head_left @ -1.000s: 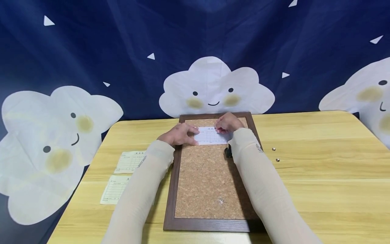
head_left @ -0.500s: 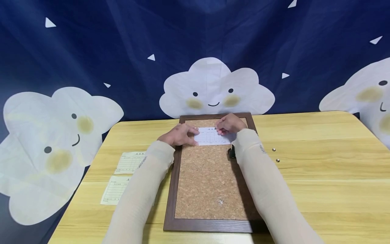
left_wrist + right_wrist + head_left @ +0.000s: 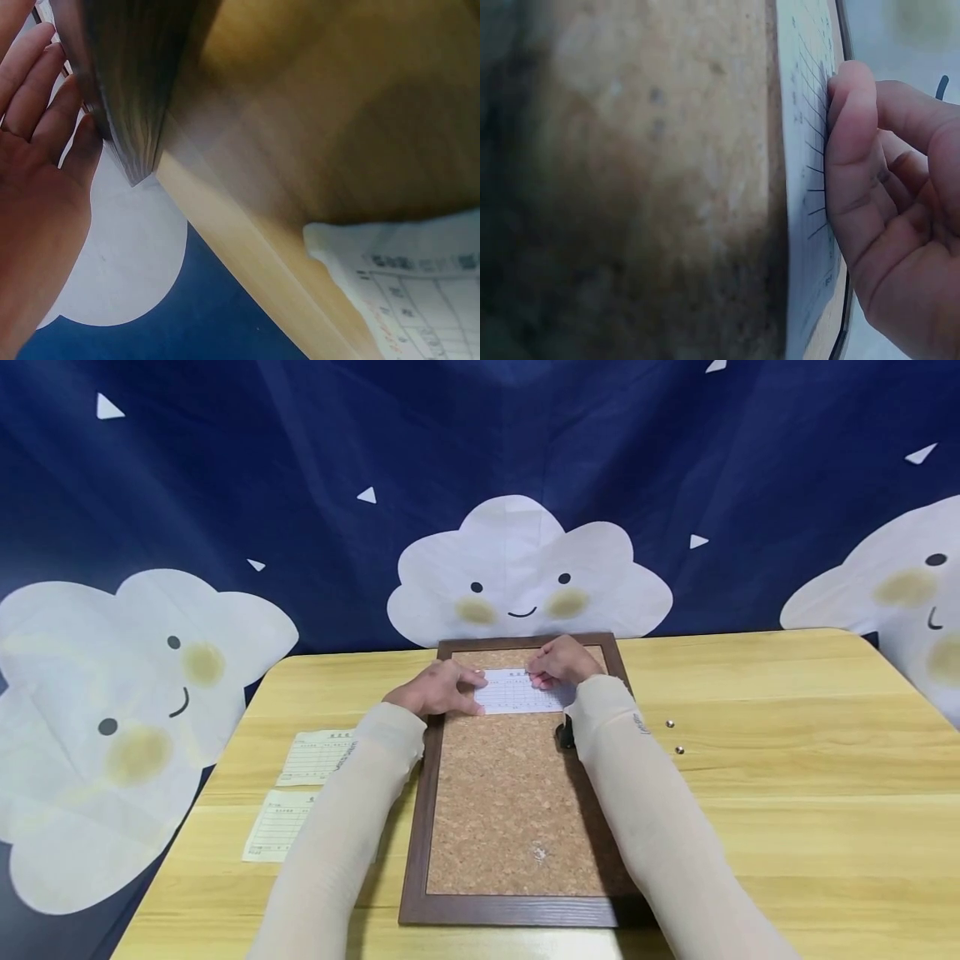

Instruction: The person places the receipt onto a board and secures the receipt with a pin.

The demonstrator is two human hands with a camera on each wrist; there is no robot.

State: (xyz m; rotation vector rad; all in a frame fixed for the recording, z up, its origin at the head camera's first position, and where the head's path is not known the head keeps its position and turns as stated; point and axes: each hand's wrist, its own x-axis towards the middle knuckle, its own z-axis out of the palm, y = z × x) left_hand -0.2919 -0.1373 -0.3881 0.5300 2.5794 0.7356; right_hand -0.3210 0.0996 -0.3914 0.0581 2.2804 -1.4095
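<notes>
- Wood-grain table (image 3: 810,793)
- Brown-framed corkboard (image 3: 517,793), lying on the table
- Two pale-yellow forms (image 3: 313,760), left of the corkboard
- White printed form (image 3: 506,693), on the corkboard near its far end
- Left hand (image 3: 441,687), fingers extended, touching the form's left end
- Right hand (image 3: 562,662), fingers curled at the form; cannot tell whether they pinch anything
- Two silver thumbtacks (image 3: 670,723), right of the corkboard

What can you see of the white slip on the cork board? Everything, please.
The white slip looks like thin paper, a rectangle printed with a ruled grid and small characters. It lies lengthwise, left to right, across the far part of the cork board. The left hand rests on its left end; the right hand touches its right part, hiding some of it.
</notes>
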